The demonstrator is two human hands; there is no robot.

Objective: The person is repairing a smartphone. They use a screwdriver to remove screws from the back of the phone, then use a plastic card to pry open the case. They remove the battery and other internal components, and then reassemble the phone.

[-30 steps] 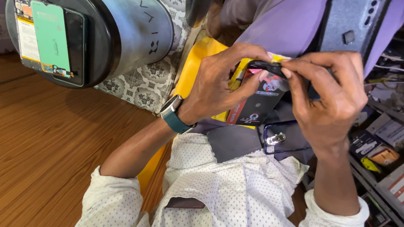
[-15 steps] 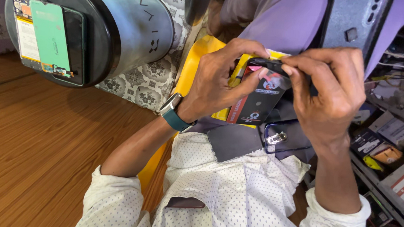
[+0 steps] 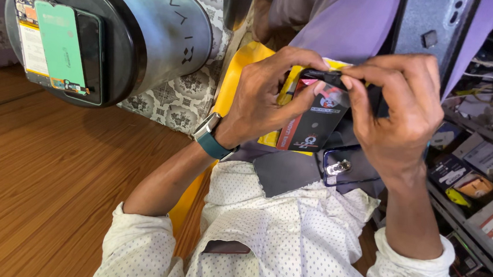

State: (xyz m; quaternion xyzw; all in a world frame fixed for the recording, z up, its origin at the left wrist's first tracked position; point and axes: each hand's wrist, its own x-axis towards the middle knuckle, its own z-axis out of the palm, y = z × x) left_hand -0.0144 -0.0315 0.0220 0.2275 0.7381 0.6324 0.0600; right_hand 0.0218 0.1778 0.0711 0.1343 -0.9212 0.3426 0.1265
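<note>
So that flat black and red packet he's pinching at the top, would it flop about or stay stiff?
The packet probably flexes: it looks thin and hangs from the left hand and right hand without sagging much. Likely light, since fingertips alone hold it. Its glossy face may be slippery.

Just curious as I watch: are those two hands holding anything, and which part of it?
Yes. The left hand and right hand together pinch the top edge of a flat black-and-red retail packet between thumbs and fingertips; its lower part hangs free.

Small flat black strip-shaped part [image 3: 326, 77]: held level at top edge of black-and-red printed packet [image 3: 312, 121]. Packet hangs tilted, lower end toward 7 o'clock, just above dotted white shirt.
</note>
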